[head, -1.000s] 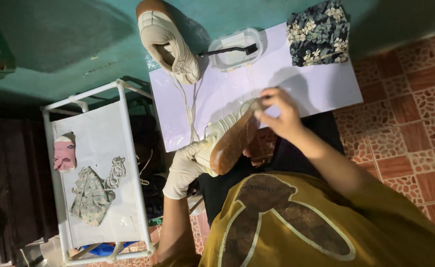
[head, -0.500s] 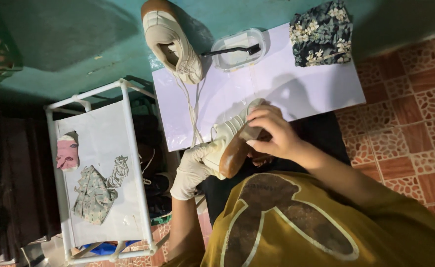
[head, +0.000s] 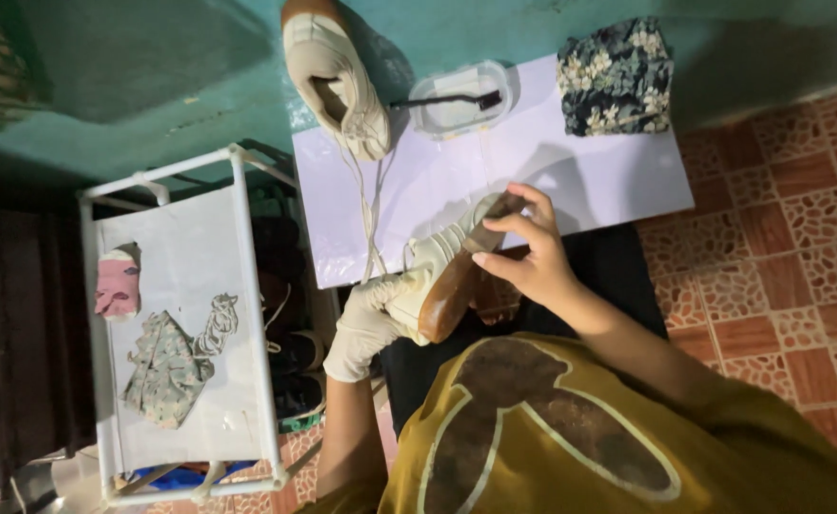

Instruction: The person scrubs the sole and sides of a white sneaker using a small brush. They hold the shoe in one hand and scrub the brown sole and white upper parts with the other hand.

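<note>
My left hand (head: 366, 324), in a pale glove, grips the front of a cream sneaker with a brown sole (head: 447, 276), tilted on its side over my lap. My bare right hand (head: 528, 252) pinches the sneaker's heel end, fingers curled on its upper rim. A second cream sneaker (head: 338, 71) lies at the far edge of a white board (head: 571, 181), its laces trailing toward me. On the board stand a clear plastic tub (head: 457, 105) with a dark brush across it and a folded floral cloth (head: 617, 76).
A white rack (head: 238, 286) stands to my left, its top shelf holding a pink cloth (head: 117, 283) and a crumpled patterned rag (head: 166, 366). Dark shoes sit beside the rack. Patterned floor tiles (head: 780, 247) lie to the right, a teal wall ahead.
My right hand has slid lower along the sneaker's heel end, and the shoe has tipped slightly. The left hand keeps its grip.
</note>
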